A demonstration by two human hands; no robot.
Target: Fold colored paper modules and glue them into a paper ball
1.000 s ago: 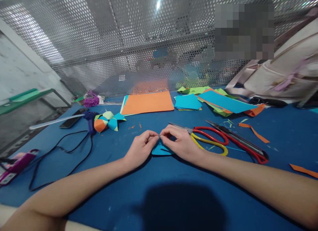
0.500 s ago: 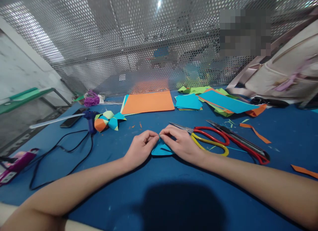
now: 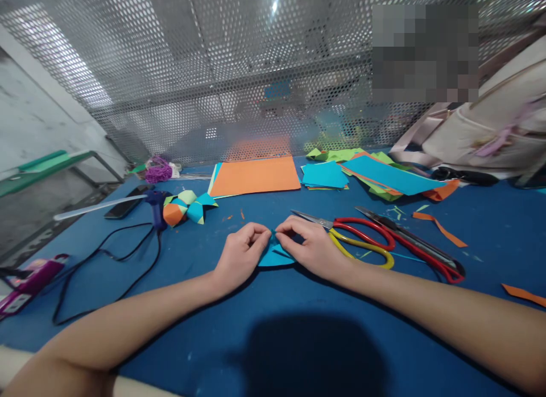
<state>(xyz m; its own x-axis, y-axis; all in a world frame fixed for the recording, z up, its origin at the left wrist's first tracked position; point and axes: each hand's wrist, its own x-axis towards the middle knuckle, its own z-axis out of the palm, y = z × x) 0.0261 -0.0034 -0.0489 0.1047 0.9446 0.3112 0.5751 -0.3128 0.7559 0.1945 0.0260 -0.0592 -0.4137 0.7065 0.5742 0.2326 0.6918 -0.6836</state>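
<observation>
A blue piece of paper (image 3: 275,257) stands low on the blue table between my hands, its upper part pinched up to a point. My left hand (image 3: 242,252) is closed, thumb and forefinger gripping the paper's top left side. On the other side my right hand (image 3: 312,244) pinches the same paper, its fingertips a small gap from the left ones. A dark slit or fold line shows on the paper's front. Just beyond my right wrist lie scissors (image 3: 362,226) with red and yellow handles. The far side of the paper is hidden.
At the left are a glue gun (image 3: 158,210) with its cord, a phone (image 3: 127,202), folded paper shapes (image 3: 187,208) and a purple power strip (image 3: 32,283). Orange sheets (image 3: 256,176), blue paper squares (image 3: 325,175) and a cutter (image 3: 409,240) lie beyond. A perforated metal screen (image 3: 239,101) closes the back.
My fingertips have drawn slightly apart at the top of the blue paper, and a small peak shows between them. The paper has shifted a little left.
</observation>
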